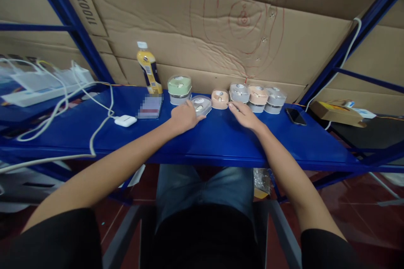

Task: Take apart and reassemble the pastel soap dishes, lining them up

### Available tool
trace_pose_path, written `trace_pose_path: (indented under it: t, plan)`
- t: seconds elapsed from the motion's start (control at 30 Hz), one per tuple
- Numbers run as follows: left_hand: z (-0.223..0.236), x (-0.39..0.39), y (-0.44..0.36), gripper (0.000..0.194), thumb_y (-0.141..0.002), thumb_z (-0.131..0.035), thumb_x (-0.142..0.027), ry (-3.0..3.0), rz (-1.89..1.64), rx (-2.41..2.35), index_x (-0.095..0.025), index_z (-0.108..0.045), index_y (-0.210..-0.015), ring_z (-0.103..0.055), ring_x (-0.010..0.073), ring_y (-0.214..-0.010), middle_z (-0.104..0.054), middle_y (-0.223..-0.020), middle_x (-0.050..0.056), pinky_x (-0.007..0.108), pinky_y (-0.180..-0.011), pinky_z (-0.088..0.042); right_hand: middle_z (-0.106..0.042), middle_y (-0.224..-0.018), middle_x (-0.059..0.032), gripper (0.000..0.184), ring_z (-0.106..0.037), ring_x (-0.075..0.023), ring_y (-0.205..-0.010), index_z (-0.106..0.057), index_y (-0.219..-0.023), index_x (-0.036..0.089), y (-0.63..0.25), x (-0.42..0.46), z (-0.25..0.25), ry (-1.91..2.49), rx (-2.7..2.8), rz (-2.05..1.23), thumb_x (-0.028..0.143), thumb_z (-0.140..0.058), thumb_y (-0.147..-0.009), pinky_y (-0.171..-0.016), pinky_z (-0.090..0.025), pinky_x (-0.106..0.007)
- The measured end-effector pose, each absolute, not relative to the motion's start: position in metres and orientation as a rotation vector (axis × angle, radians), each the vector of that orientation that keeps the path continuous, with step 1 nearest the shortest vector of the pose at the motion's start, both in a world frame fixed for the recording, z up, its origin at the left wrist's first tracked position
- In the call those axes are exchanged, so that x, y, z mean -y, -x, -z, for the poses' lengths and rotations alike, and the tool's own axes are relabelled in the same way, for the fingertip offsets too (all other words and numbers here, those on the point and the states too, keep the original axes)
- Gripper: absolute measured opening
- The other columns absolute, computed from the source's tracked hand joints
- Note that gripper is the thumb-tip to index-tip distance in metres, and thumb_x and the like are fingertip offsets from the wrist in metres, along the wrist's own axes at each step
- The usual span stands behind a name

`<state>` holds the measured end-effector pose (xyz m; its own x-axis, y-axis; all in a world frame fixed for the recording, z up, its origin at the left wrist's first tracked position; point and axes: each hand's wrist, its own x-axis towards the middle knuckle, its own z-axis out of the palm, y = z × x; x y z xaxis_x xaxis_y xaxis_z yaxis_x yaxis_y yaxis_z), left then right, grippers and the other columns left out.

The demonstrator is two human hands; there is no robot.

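Observation:
My left hand (184, 116) rests on the blue shelf (214, 138), its fingers curled against a clear-lidded round container (201, 104). My right hand (244, 115) lies flat with fingers stretched toward a peach container (220, 98) and a grey stacked container (239, 91). Further right stand a peach-lidded stack (258, 97) and another grey stack (275, 99). Behind my left hand sits a green-lidded container (179, 89).
A yellow bottle (149, 69) stands at the back beside a small flat pack (150, 106). A white earbud case (125, 120) and white cables (63, 105) lie left. A black phone (296, 116) lies right. Cardboard sheets back the shelf.

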<state>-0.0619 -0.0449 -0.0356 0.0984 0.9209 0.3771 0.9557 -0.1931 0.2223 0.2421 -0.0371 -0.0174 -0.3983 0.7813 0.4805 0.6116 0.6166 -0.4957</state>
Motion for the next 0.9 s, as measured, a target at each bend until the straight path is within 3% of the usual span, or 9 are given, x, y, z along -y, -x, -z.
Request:
trace_pose_path:
  t: [0.1,0.2,0.33,0.47,0.6,0.67,0.77,0.9]
  plan:
    - [0.022,0.017,0.043,0.09,-0.095,-0.077,-0.068,2.268,0.556,2.04,0.0,-0.059,-0.152,-0.074,0.0591,-0.122,-0.078,-0.118,0.036,0.066,-0.098,-0.061,-0.081,-0.116,-0.0134,0.087,-0.072,-0.0344,-0.117,-0.08,-0.124,0.025,-0.239,0.04,0.02,1.081,2.162,-0.315,0.095,-0.031,-0.104,-0.116,-0.055,-0.057]
    - [0.009,0.0,0.026,0.069,-0.104,-0.067,-0.046,2.309,0.482,2.042,0.004,-0.059,-0.151,-0.074,0.0548,-0.129,-0.074,-0.132,0.04,0.061,-0.104,-0.059,-0.08,-0.112,-0.0133,0.087,-0.073,-0.0334,-0.113,-0.08,-0.12,0.024,-0.238,0.042,0.023,1.074,2.198,-0.321,0.094,-0.03,-0.105,-0.114,-0.056,-0.056]
    - [0.0,-0.002,0.022,0.054,-0.102,-0.061,-0.026,2.326,0.559,2.011,-0.002,-0.056,-0.15,-0.075,0.0476,-0.127,-0.074,-0.135,0.035,0.058,-0.105,-0.06,-0.08,-0.115,-0.0143,0.086,-0.073,-0.0344,-0.114,-0.08,-0.12,0.023,-0.239,0.042,0.026,1.094,2.212,-0.317,0.092,-0.03,-0.106,-0.113,-0.056,-0.057]
    - [-0.009,0.0,0.039,0.05,-0.105,-0.059,-0.036,2.168,0.877,1.927,-0.008,-0.059,-0.146,-0.063,0.049,-0.141,-0.067,-0.146,0.032,0.064,-0.115,-0.052,-0.079,-0.112,-0.0126,0.082,-0.073,-0.034,-0.114,-0.08,-0.119,0.025,-0.236,0.043,0.029,1.085,2.226,-0.332,0.09,-0.033,-0.107,-0.112,-0.057,-0.055]
    - [-0.02,-0.016,0.063,0.099,-0.099,-0.061,-0.076,1.863,1.256,1.898,0.002,-0.049,-0.16,-0.038,0.0544,-0.157,-0.054,-0.163,0.03,0.075,-0.126,-0.032,-0.078,-0.112,-0.0119,0.075,-0.072,-0.0336,-0.113,-0.081,-0.12,0.027,-0.229,0.045,0.03,1.071,2.25,-0.361,0.087,-0.038,-0.108,-0.112,-0.057,-0.054]
    - [-0.022,-0.028,0.071,0.113,-0.09,-0.065,-0.086,1.814,1.358,2.066,0.001,-0.047,-0.161,-0.038,0.0569,-0.157,-0.056,-0.16,0.03,0.077,-0.123,-0.031,-0.078,-0.112,-0.0125,0.073,-0.072,-0.0335,-0.112,-0.082,-0.119,0.026,-0.228,0.045,0.03,1.081,2.254,-0.364,0.085,-0.038,-0.109,-0.111,-0.057,-0.054]
    - [-0.022,-0.039,0.079,0.107,-0.084,-0.08,-0.074,1.811,1.348,2.268,-0.004,-0.049,-0.158,-0.047,0.0578,-0.151,-0.053,-0.16,0.033,0.075,-0.121,-0.038,-0.078,-0.109,-0.0127,0.073,-0.072,-0.0327,-0.11,-0.081,-0.116,0.025,-0.23,0.045,0.031,1.101,2.235,-0.336,0.083,-0.038,-0.11,-0.109,-0.058,-0.053]
    - [-0.023,-0.025,0.085,0.104,-0.092,-0.083,-0.065,1.925,1.357,2.076,-0.004,-0.037,-0.162,-0.048,0.0486,-0.151,-0.049,-0.163,0.025,0.066,-0.13,-0.035,-0.079,-0.112,-0.0132,0.069,-0.073,-0.0336,-0.11,-0.08,-0.118,0.025,-0.234,0.045,0.027,1.108,2.143,-0.309,0.082,-0.043,-0.109,-0.108,-0.06,-0.056]
